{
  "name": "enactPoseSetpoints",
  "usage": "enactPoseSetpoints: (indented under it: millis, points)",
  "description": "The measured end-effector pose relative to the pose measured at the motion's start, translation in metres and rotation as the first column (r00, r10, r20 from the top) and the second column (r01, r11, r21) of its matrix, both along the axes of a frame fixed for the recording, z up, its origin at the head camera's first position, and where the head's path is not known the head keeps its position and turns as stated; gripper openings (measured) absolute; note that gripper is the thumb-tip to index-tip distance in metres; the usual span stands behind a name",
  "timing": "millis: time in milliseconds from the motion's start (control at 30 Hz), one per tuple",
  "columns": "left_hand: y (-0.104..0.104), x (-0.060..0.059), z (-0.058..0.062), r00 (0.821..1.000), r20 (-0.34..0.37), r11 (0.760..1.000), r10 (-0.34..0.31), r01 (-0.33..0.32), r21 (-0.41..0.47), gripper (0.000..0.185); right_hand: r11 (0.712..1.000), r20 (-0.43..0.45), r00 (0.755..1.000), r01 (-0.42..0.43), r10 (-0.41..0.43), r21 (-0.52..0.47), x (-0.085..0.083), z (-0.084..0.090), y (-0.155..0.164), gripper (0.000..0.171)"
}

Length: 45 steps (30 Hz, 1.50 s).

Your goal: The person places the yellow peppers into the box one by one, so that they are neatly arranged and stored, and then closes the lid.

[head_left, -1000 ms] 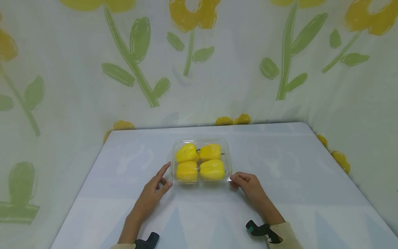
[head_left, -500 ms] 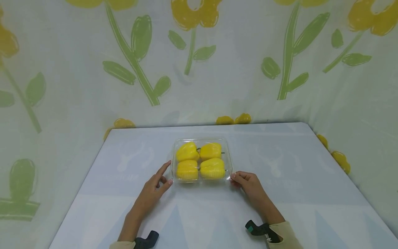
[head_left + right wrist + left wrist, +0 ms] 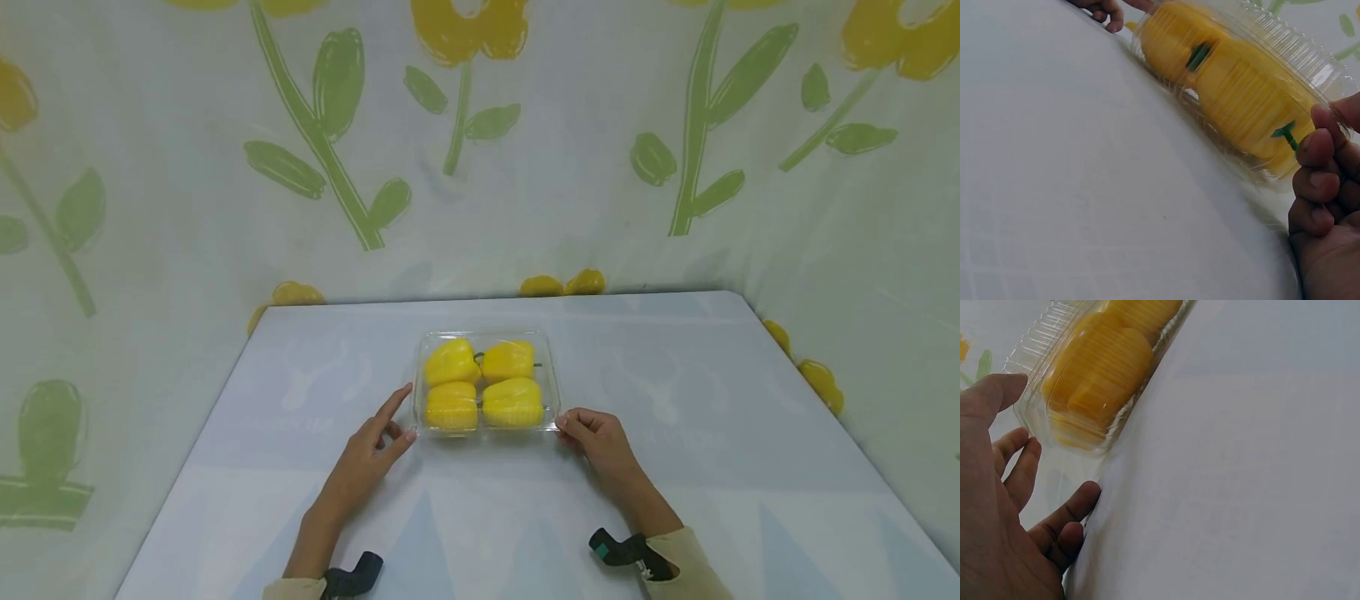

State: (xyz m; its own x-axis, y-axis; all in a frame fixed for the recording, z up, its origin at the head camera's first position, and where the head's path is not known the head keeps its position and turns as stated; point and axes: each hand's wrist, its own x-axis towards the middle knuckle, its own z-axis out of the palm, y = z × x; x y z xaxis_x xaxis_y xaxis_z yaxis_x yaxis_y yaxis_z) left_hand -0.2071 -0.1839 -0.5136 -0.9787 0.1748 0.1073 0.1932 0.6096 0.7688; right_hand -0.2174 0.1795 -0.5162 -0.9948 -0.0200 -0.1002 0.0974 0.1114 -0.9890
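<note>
A clear plastic clamshell box (image 3: 552, 367) stands shut in the middle of the pale table (image 3: 712, 467); it holds several yellow bell peppers (image 3: 483, 383) with green stems. My left hand (image 3: 396, 418) lies at the box's near left corner, its forefinger straight along the left wall and its thumb by the front edge. My right hand (image 3: 572, 429) has its fingers curled at the near right corner. In the right wrist view its fingertips (image 3: 1313, 147) press the box (image 3: 1297, 56) just under the rim. The left wrist view shows the left hand (image 3: 997, 506) beside the box (image 3: 1035, 350).
Cloth printed with yellow flowers and green stems hangs behind the table (image 3: 337, 125) and along its right side (image 3: 862, 250). The table's far edge (image 3: 495, 298) runs just beyond the box. Bare tabletop lies to both sides and in front.
</note>
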Motion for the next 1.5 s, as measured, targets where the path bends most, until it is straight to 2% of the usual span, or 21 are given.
enactPoseSetpoints:
  millis: [433,667,1067,1333,1500]
  points:
    - [0.002,-0.002,0.003,0.999,-0.026,1.0,-0.021,0.021,0.016,0.063,1.0,0.001,1.0,-0.012,0.012,-0.015,-0.001,0.009,0.001,0.022]
    - [0.003,-0.003,0.005,1.0,-0.011,1.0,-0.001,0.001,-0.002,0.064,0.998,0.031,0.999,-0.018,0.02,-0.059,-0.004,0.011,0.002,0.016]
    - [0.004,-0.006,0.006,1.0,-0.006,1.0,0.0,0.0,-0.012,0.063,0.995,0.035,0.999,-0.012,0.015,-0.095,-0.004,0.011,0.001,0.019]
    - [0.001,-0.004,-0.001,1.0,-0.003,1.0,-0.003,0.003,-0.006,0.063,0.997,0.011,0.998,-0.068,0.069,-0.042,-0.004,0.0,0.005,0.021]
    - [-0.001,-0.003,-0.001,1.0,-0.002,1.0,0.006,-0.006,-0.018,0.064,0.999,-0.031,0.998,-0.051,0.05,-0.001,-0.004,-0.003,0.003,0.018]
